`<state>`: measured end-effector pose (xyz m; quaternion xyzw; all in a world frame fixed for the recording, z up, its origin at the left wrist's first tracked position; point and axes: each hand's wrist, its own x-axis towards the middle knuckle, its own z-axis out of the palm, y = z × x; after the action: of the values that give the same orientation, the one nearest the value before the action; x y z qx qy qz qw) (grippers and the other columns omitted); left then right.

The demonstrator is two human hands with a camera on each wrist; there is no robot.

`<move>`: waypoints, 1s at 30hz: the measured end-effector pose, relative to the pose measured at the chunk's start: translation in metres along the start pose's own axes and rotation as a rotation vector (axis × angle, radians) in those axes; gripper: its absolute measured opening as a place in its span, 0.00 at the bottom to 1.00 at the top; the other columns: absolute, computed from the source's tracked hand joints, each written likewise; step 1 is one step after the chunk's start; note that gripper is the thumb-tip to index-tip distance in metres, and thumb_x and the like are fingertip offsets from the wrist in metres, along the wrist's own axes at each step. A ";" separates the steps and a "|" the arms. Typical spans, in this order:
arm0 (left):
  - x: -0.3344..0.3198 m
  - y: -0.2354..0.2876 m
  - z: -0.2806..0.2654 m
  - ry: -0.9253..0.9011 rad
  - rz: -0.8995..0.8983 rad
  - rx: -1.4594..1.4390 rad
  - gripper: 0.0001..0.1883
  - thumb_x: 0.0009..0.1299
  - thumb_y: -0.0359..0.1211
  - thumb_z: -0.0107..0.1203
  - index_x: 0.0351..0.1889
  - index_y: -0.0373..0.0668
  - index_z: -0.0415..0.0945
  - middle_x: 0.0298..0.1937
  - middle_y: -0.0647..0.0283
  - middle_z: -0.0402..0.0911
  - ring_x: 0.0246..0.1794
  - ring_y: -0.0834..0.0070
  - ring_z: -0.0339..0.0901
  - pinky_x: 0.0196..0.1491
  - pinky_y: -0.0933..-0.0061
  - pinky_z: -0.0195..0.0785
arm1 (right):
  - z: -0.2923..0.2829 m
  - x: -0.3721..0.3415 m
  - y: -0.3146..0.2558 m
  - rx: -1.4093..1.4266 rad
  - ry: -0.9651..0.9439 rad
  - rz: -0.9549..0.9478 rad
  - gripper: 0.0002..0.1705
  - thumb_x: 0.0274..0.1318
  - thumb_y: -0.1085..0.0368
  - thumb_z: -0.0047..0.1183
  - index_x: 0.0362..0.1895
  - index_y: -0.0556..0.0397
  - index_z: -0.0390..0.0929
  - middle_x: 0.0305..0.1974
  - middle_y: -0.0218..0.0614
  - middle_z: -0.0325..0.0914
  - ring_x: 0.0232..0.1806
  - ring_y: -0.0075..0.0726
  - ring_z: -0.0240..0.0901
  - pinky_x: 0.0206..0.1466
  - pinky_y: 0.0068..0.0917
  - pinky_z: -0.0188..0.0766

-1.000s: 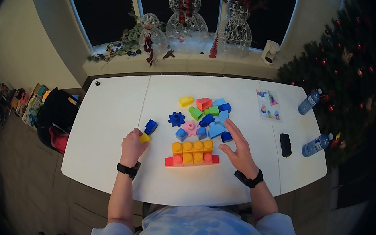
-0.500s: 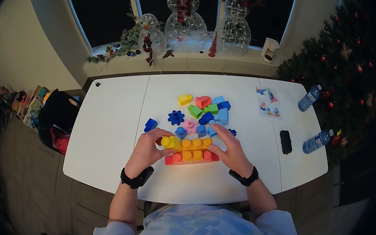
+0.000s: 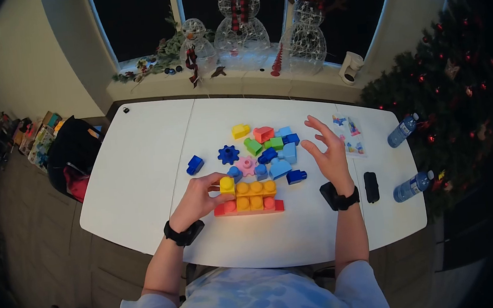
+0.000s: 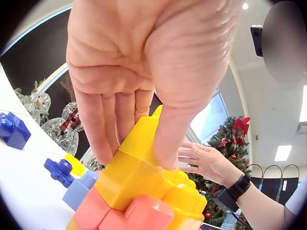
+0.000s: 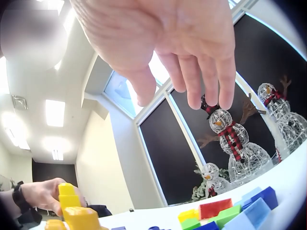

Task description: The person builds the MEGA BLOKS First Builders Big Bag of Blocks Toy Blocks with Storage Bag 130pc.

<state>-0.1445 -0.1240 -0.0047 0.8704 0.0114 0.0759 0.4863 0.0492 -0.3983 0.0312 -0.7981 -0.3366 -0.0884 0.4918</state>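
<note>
My left hand (image 3: 197, 202) pinches a yellow toy building block (image 3: 227, 185) between thumb and fingers. In the left wrist view that block (image 4: 140, 136) sits at the end of an orange-yellow row (image 3: 255, 188), on top of it. The row stands behind a lower front row with coral studs on a red base (image 3: 248, 212). My right hand (image 3: 330, 155) is raised right of the loose blocks, fingers extended, holding nothing. Nearest to it are a light blue block (image 3: 280, 168) and a dark blue block (image 3: 296, 176).
Behind the build lie a blue gear (image 3: 228, 154), a pink gear (image 3: 247, 166) and several loose blocks; one dark blue block (image 3: 195, 165) lies apart at left. At right are a picture sheet (image 3: 356, 144), a black case (image 3: 371, 187) and two water bottles (image 3: 403, 131).
My left hand took the yellow block from the left of the table over to the build's left end. My right hand came in beside the build, then moved away right and up.
</note>
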 end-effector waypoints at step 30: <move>-0.001 -0.008 0.007 0.042 -0.018 -0.032 0.23 0.62 0.24 0.73 0.56 0.36 0.81 0.51 0.61 0.88 0.49 0.68 0.86 0.56 0.68 0.83 | 0.109 0.023 0.076 -0.483 -0.541 -0.232 0.24 0.49 0.79 0.60 0.53 0.49 0.84 0.53 0.37 0.82 0.63 0.49 0.72 0.64 0.40 0.74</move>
<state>-0.1444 -0.1255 -0.0149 0.8606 0.0280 0.0900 0.5005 0.0937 -0.3179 -0.0676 -0.8422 -0.5117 -0.0063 0.1698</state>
